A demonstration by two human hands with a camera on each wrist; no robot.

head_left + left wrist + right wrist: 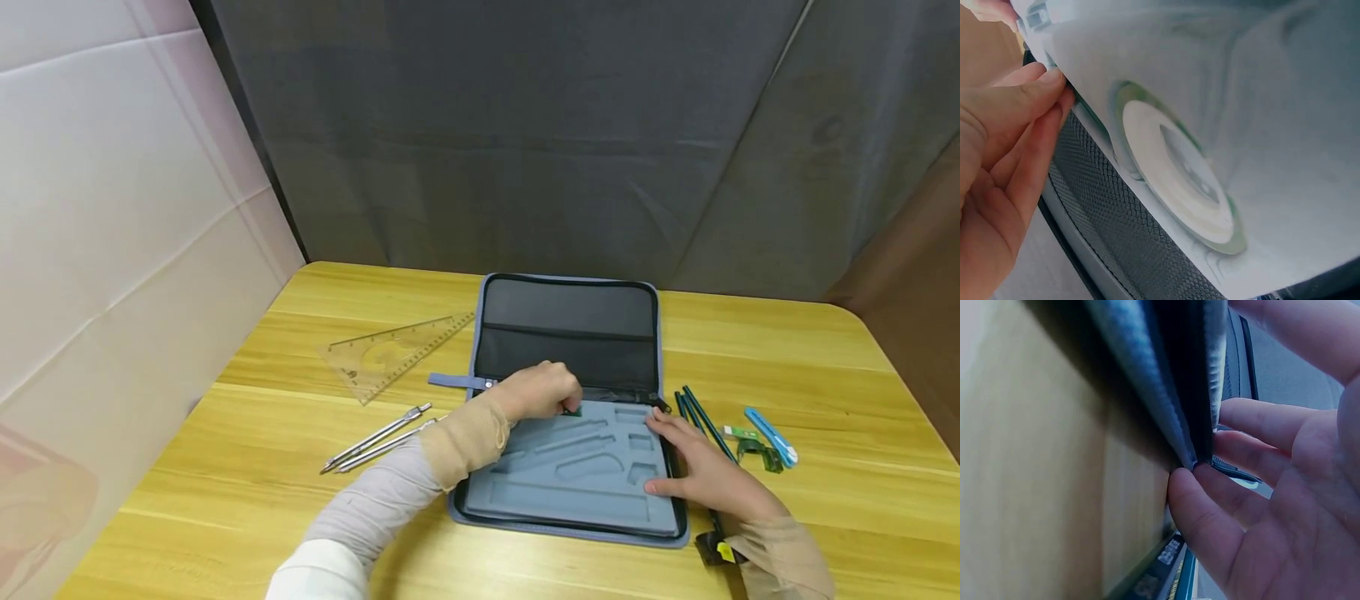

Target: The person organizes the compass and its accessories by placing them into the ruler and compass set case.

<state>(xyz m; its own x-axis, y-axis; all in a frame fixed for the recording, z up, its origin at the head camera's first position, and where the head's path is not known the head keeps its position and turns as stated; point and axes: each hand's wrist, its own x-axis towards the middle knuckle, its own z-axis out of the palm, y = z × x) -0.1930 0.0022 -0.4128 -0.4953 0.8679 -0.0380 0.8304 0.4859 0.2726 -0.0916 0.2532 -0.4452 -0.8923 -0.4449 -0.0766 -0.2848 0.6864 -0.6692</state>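
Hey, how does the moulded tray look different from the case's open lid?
The tray is pale blue-grey, while the lid is dark inside. The tray has variously shaped recesses; the lid has no such hollows, just a straight line across. Both are roughly rectangular.

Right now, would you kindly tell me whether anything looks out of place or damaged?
Nothing looks spilled or damaged. The clear set square seems mildly odd, lying aslant beside the open case while the grey tray has empty recesses.

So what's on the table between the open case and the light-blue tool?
Dark green pencils beside the case, then small green pieces nearest the light-blue tool; head view.
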